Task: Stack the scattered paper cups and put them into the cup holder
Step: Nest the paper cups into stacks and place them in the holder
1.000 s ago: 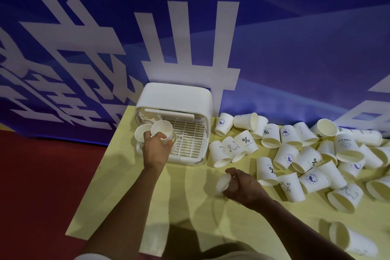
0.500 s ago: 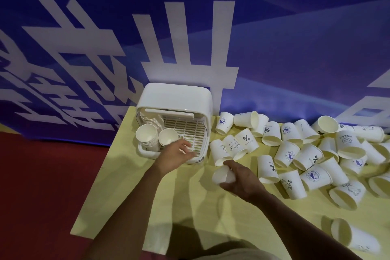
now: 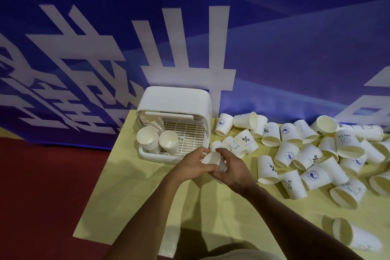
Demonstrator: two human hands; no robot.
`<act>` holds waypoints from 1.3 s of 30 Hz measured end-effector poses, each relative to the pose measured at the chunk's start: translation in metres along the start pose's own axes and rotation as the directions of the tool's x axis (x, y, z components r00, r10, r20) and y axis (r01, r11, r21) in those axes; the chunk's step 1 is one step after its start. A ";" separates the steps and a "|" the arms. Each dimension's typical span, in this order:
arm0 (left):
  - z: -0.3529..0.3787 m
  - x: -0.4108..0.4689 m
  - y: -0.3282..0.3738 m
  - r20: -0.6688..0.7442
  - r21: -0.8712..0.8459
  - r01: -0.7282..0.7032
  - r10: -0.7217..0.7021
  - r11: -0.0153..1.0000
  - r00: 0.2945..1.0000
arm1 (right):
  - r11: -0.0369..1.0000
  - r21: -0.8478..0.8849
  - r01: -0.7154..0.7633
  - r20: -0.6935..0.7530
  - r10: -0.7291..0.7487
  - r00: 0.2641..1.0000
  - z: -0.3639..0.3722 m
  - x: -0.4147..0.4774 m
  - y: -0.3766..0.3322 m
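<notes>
Scattered paper cups [image 3: 287, 154] are lying tipped in a heap across the right of the yellow table [image 3: 126, 196], a lone cup [image 3: 356, 237] is lying apart near the front edge, and two stacks of cups [image 3: 147, 141] are standing on the left of the white cup holder [image 3: 175, 101] against the blue banner [image 3: 295, 48]. Just in front of the holder, the left hand [image 3: 194, 165] and right hand [image 3: 235, 172] are both grasping one paper cup [image 3: 212, 159] above the table. Left fingers are curling around its open end while right fingers are wrapping its base.
</notes>
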State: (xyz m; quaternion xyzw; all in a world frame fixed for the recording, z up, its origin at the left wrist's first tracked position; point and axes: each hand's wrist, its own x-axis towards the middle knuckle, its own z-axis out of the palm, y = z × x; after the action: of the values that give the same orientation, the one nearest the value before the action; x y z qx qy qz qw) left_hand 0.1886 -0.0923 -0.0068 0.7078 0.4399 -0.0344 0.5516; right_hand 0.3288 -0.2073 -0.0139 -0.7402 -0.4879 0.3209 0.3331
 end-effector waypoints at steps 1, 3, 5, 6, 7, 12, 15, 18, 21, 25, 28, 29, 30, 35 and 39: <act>-0.003 -0.001 0.000 -0.022 0.005 -0.018 0.018 1.000 1.000 | 1.000 0.007 0.003 0.001 -0.003 1.000 0.001 0.001 -0.001; -0.012 -0.004 0.001 -0.097 0.019 -0.056 0.058 0.998 0.994 | 1.000 0.006 0.009 0.007 -0.009 1.000 0.001 0.002 -0.002; -0.025 -0.006 0.001 -0.190 0.016 -0.094 0.095 0.995 0.977 | 1.000 -0.023 -0.011 0.014 0.011 1.000 0.002 0.001 0.000; -0.033 -0.007 0.002 -0.237 0.033 -0.106 0.110 0.994 0.965 | 0.999 -0.038 -0.024 0.021 0.025 0.999 0.002 0.001 0.002; -0.042 -0.007 0.002 -0.290 0.057 -0.118 0.130 0.991 0.948 | 0.998 -0.047 -0.036 0.027 0.037 0.999 0.002 0.000 0.005; -0.080 -0.009 -0.004 -0.572 0.150 -0.118 0.183 0.982 0.800 | 0.994 -0.074 -0.079 0.069 0.084 0.994 0.005 -0.006 0.014; -0.091 -0.010 -0.008 -0.671 0.160 -0.082 0.170 0.984 0.722 | 0.989 -0.106 -0.103 0.085 0.112 0.990 0.006 -0.009 0.018; -0.092 -0.007 -0.014 -0.710 0.179 -0.061 0.172 0.982 0.683 | 0.980 -0.162 -0.114 0.097 0.131 0.987 0.007 -0.012 0.022; -0.087 -0.004 -0.021 -0.694 0.181 -0.034 0.152 0.983 0.703 | 0.969 -0.212 -0.126 0.102 0.151 0.983 0.005 -0.015 0.025; -0.082 0.001 -0.027 -0.689 0.205 -0.003 0.146 0.979 0.709 | 0.955 -0.267 -0.128 0.103 0.160 0.982 0.001 -0.019 0.027; -0.083 0.002 -0.026 -0.691 0.223 0.045 0.126 0.974 0.712 | 0.950 -0.276 -0.145 0.094 0.176 0.980 -0.002 -0.021 0.028; -0.083 0.002 -0.026 -0.692 0.236 0.059 0.125 0.970 0.711 | 0.951 -0.270 -0.152 0.089 0.182 0.979 -0.002 -0.022 0.029; -0.084 0.002 -0.025 -0.694 0.248 0.067 0.129 0.966 0.708 | 0.952 -0.262 -0.158 0.084 0.185 0.979 -0.002 -0.023 0.029; -0.088 0.001 -0.025 -0.689 0.305 0.088 0.156 0.948 0.708 | 0.951 -0.243 -0.190 0.071 0.213 0.975 0.000 -0.029 0.032; -0.088 -0.001 -0.027 -0.691 0.333 0.109 0.164 0.936 0.704 | 0.945 -0.263 -0.194 0.073 0.220 0.973 0.001 -0.034 0.035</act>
State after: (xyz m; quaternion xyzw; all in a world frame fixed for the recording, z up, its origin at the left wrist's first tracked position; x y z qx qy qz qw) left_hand 0.1317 -0.0213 0.0073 0.7590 0.5937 0.1712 0.2053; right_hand 0.3345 -0.2496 -0.0373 -0.8066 -0.4609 0.3262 0.1750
